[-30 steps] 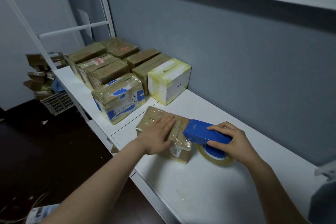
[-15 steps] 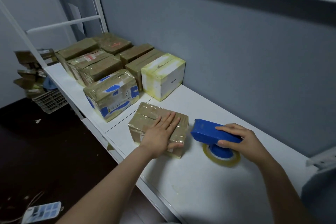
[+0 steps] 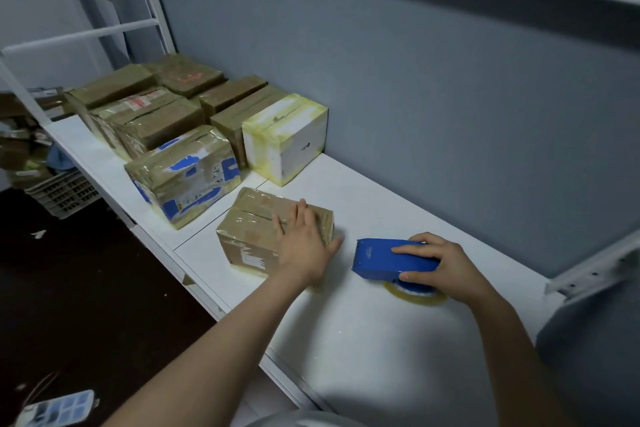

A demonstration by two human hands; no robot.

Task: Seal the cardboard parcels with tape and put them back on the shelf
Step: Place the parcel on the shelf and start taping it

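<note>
A small brown cardboard parcel (image 3: 252, 229) wrapped in clear tape lies on the white shelf (image 3: 381, 329). My left hand (image 3: 304, 243) rests flat on its right end, fingers straight, thumb down its right side. To the right, my right hand (image 3: 446, 263) grips a blue tape dispenser (image 3: 384, 258) standing on the shelf, its yellowish tape roll (image 3: 415, 293) underneath. The dispenser's toothed end points at the parcel, with a gap between them.
Several taped parcels stand in rows at the left end of the shelf, among them a blue-marked box (image 3: 183, 173) and a white box (image 3: 287, 135). A grey wall backs the shelf. A crate (image 3: 62, 192) and loose cartons sit on the dark floor.
The dispenser has come off the parcel's edge and stands apart to the right. My left hand has slid toward the parcel's right end. The camera has shifted.
</note>
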